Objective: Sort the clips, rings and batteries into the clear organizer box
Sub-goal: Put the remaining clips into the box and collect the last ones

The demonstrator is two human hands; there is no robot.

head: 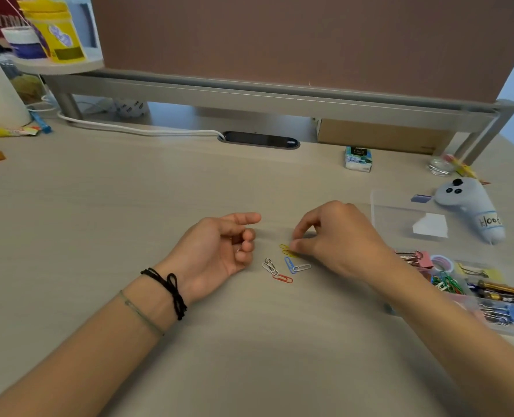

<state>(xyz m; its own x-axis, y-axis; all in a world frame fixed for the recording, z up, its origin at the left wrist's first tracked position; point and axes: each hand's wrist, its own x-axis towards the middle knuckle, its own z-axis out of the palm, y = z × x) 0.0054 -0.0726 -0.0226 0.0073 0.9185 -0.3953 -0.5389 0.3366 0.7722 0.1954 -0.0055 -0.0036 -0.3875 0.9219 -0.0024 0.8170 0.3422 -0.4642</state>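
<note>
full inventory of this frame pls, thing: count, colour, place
paper clips: about seven loose; yellow, blue, red, silver; desk centre
organizer box: one, clear, desk right, holds clips, batteries, tape
box lid: one, clear, behind the box
binder clip: one, pink, box far corner
controller: one, white, far right
tissue pack: one, white-green, desk rear
glass dish: one, clear, rear right
cable: one, white, desk rear
yellow tub: one, shelf top left
left hand: resting, loosely curled, holds nothing
right hand: fingers pinch the yellow clips
</note>
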